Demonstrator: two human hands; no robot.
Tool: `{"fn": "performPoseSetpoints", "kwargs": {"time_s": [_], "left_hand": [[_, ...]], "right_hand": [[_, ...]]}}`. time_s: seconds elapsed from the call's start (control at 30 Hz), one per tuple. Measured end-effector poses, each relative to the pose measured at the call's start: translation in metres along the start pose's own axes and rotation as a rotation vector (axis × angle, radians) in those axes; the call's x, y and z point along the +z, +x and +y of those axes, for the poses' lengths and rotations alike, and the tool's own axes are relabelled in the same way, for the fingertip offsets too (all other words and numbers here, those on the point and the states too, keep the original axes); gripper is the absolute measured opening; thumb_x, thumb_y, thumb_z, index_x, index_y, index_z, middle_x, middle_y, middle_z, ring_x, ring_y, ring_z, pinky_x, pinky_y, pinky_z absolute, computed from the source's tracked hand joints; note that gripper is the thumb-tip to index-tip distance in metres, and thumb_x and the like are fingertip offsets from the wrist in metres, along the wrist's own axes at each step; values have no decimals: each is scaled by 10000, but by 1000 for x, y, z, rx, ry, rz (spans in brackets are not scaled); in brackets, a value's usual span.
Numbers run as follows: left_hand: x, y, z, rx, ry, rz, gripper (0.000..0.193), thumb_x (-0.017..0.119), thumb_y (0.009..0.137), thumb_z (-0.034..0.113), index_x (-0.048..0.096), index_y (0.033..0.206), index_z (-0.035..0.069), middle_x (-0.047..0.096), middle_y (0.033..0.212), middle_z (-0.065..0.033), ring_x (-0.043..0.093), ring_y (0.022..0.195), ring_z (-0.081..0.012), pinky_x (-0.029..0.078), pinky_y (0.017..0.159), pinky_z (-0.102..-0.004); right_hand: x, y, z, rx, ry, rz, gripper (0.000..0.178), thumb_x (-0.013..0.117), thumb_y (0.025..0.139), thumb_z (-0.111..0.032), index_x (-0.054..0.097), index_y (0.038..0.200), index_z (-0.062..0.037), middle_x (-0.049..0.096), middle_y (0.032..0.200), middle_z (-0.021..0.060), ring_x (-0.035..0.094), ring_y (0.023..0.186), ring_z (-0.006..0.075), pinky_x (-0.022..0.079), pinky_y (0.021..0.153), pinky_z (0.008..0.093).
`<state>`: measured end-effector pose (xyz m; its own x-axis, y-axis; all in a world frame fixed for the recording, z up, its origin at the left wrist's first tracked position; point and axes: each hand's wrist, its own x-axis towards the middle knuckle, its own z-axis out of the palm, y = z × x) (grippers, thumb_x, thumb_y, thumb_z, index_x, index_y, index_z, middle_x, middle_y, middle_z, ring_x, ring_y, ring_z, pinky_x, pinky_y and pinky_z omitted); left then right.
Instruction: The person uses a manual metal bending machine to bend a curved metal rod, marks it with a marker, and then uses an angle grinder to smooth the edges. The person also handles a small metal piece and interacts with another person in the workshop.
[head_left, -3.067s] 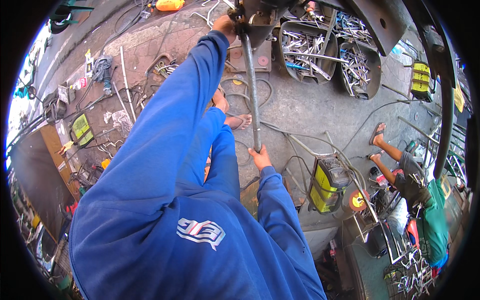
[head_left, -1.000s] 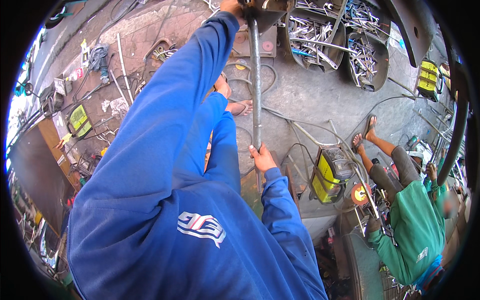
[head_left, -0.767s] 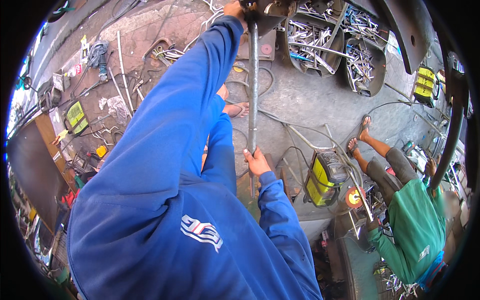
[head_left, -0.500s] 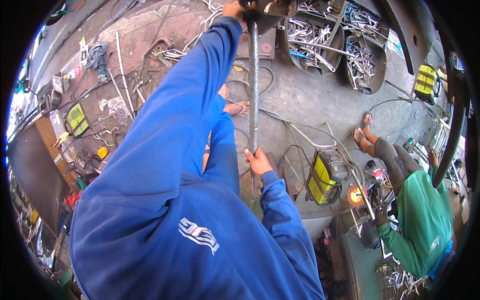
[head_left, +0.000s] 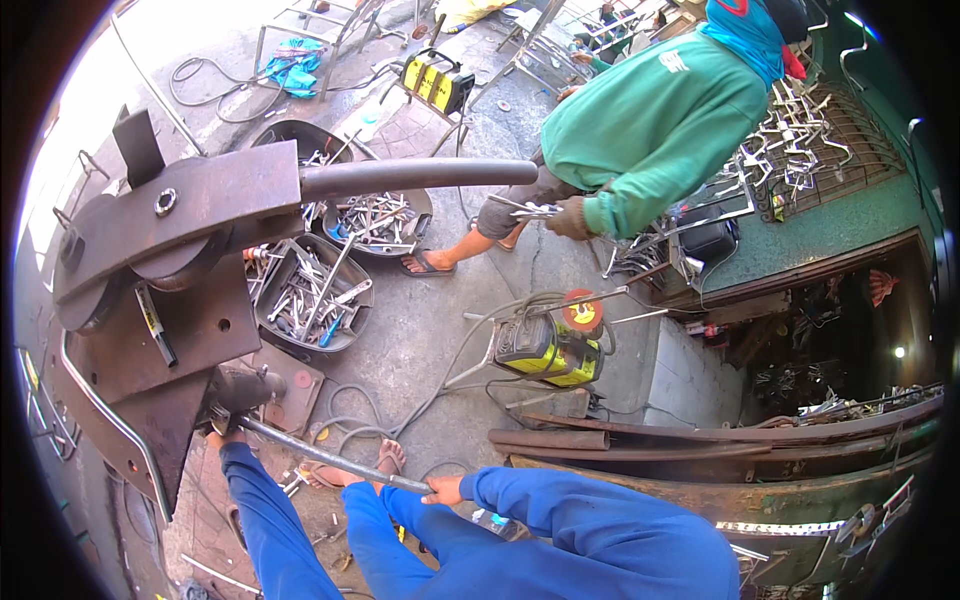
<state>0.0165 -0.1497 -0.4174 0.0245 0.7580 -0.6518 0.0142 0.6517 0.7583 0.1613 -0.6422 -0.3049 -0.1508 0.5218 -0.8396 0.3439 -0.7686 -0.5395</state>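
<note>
A grey metal pipe [head_left: 335, 460] slants from the bending machine [head_left: 200, 190] down to the right. My right hand [head_left: 446, 490] is closed round its near end. At the other end my left hand [head_left: 224, 438] is against the bracket under the machine; its fingers are mostly hidden there. The machine is dark steel with thick plates, rollers and a long round handle [head_left: 420, 175] reaching right. A marker pen [head_left: 156, 325] rests against its plate. A thin bent rod [head_left: 110, 415] runs along the plate's left edge.
Black bins [head_left: 365, 325] of metal pieces stand behind the machine. A co-worker in a green top [head_left: 650, 130] walks there, gloved hand holding thin metal pieces [head_left: 530, 210]. Yellow-black welding machine [head_left: 550, 350], cables [head_left: 425, 405] and steel tubes [head_left: 550, 440] lie to the right.
My view has swung toward the machine and the right side. The co-worker, seated or crouched before, is now upright with metal pieces in hand. My right hand stays on the pipe.
</note>
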Motion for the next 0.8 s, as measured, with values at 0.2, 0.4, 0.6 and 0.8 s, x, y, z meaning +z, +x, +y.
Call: {"fn": "performPoseSetpoints", "kwargs": {"time_s": [0.2, 0.4, 0.6, 0.8], "left_hand": [[-28, 2, -7, -25, 25, 49, 204, 589, 856, 268, 626, 929, 81, 608, 821, -69, 579, 683, -217, 458, 585, -351], [-40, -20, -8, 59, 73, 22, 192, 596, 852, 248, 631, 929, 75, 615, 856, -66, 581, 722, -220, 460, 622, -356], [-39, -37, -17, 16, -23, 170, 181, 604, 849, 228, 637, 930, 70, 623, 892, -62, 584, 761, -222, 462, 660, -360], [-19, -53, -6, -34, -146, 216, 170, 611, 845, 208, 643, 930, 65, 630, 927, -59, 586, 800, -225, 464, 698, -365]], "right_hand": [[1, 13, 4, -6, -4, 37, 678, 520, 891, -539, 448, 1185, 68, 530, 1192, 312, 515, 1144, 425, 402, 953, 446], [6, 5, 5, 9, -57, 62, 882, 483, 855, -653, 372, 1344, 72, 499, 1282, 301, 491, 1197, 408, 368, 1027, 445], [-7, 1, 3, 103, 57, -93, 815, 550, 884, -524, 314, 1367, 89, 508, 1259, 319, 498, 1199, 397, 390, 998, 411], [-7, -2, 0, 11, 54, 74, 506, 587, 908, -427, 478, 1114, 22, 596, 805, 107, 557, 745, 178, 466, 704, 338]]}}
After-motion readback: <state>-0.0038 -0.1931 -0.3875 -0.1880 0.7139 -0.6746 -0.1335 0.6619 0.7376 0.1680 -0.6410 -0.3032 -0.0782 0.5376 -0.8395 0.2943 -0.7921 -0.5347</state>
